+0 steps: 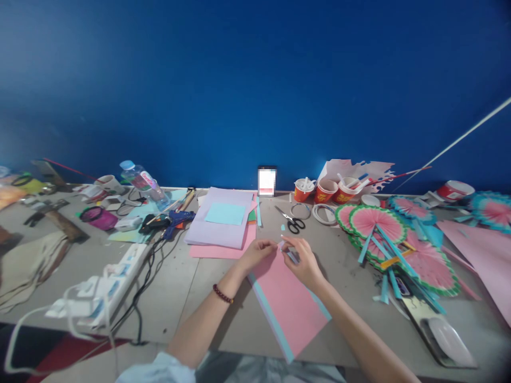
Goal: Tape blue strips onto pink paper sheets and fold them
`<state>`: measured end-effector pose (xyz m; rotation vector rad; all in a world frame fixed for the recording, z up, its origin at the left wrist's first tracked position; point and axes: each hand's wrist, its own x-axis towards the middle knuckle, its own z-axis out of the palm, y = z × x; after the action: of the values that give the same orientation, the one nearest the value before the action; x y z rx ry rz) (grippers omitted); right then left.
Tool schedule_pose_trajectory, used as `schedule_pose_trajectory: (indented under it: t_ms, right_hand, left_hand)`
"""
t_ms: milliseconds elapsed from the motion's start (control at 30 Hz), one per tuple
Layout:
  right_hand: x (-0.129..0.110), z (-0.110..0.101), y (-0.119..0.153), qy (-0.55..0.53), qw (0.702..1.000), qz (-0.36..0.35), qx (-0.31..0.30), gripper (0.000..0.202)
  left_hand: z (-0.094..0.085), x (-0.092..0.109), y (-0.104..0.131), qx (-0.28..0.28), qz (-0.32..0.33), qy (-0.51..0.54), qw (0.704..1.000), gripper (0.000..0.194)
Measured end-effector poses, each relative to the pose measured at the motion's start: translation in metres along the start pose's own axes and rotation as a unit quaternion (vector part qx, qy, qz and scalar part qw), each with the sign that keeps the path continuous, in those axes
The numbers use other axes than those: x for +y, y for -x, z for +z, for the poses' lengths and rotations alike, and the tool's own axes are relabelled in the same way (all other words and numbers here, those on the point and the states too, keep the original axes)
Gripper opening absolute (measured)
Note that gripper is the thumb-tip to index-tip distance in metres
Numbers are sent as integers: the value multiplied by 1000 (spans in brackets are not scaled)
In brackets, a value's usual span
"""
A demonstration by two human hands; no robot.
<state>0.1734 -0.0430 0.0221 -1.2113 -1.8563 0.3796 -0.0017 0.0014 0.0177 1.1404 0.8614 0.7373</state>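
- As for the pink sheet (287, 298), rests on the tabletop (171, 287), near the middle of the near edge, slanting lengthwise from the hands toward that edge and a little rightward.
- Turns one corner to the tabletop's near edge, another toward the right side, just beside the right forearm.
- Bears blue strips (271, 319) along both long sides.
- With the left hand (259, 251), reaches in from the near edge, forearm slanting away and rightward, wrist ringed by a beaded bracelet (222, 294), fingers curled toward the thumb.
- With the right hand (302, 259), reaches in from the near right, back upward, fingers bent leftward.
- Brings both sets of fingertips almost together at a small pale piece (280, 245); cannot tell which hand, if either, is clamped on it.
- Spreads, as a sheet, from beneath the hands toward the body, far end partly hidden.
- Farther toward the tabletop's far edge, shows scissors (294, 225); leftward of these, lavender paper (215, 234).
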Motion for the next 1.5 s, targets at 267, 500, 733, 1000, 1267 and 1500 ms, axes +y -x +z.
schedule_pose_trajectory:
  t_ms: [267,500,733,1000,1267,1500]
  right_hand:
    - [1,3,3,-70,997,41,8,38]
    - [4,3,-1,-125,983,125,57,20]
    - [2,-1,-6,-212,945,244,50,18]
    - [1,4,-4,-204,953,224,-10,25]
    - [-4,-1,-5,-153,966,203,-35,44]
    - [-7,-1,-5,-120,971,204,-26,39]
  left_hand:
    - [0,-3,-1,22,-28,36,999,45]
    - [1,2,1,32,-35,37,998,43]
    - [2,4,3,35,-29,33,998,42]
    - [-1,-2,0,31,7,16,999,44]
    - [4,8,4,-2,47,-37,998,32]
    - [6,11,6,-14,74,-74,994,27]
